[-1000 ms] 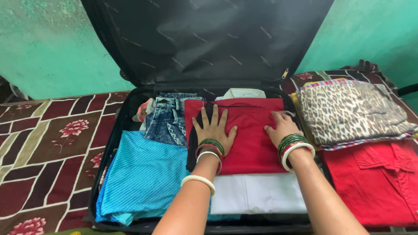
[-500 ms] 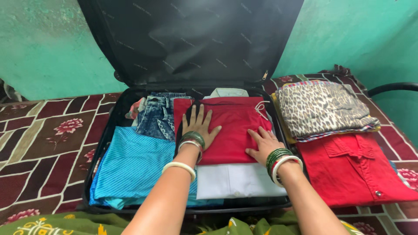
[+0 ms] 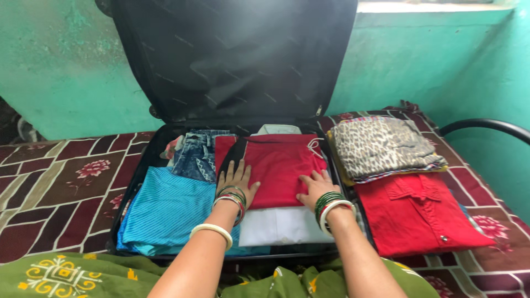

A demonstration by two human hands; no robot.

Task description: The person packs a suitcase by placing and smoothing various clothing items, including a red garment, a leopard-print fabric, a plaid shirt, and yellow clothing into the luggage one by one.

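No packages, labels, signs or screens show here — only folded clothing — nothing else.

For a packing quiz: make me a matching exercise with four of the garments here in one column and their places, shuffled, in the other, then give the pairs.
Things:
1. red folded garment
2. blue striped cloth
3. leopard-print cloth
4. red shirt

Places:
A. in the suitcase's near left part
B. on the bedspread right of the suitcase, near side
C. under both flat hands, left hand and right hand
D. top of the far stack outside the suitcase

Pairs: 1-C, 2-A, 3-D, 4-B
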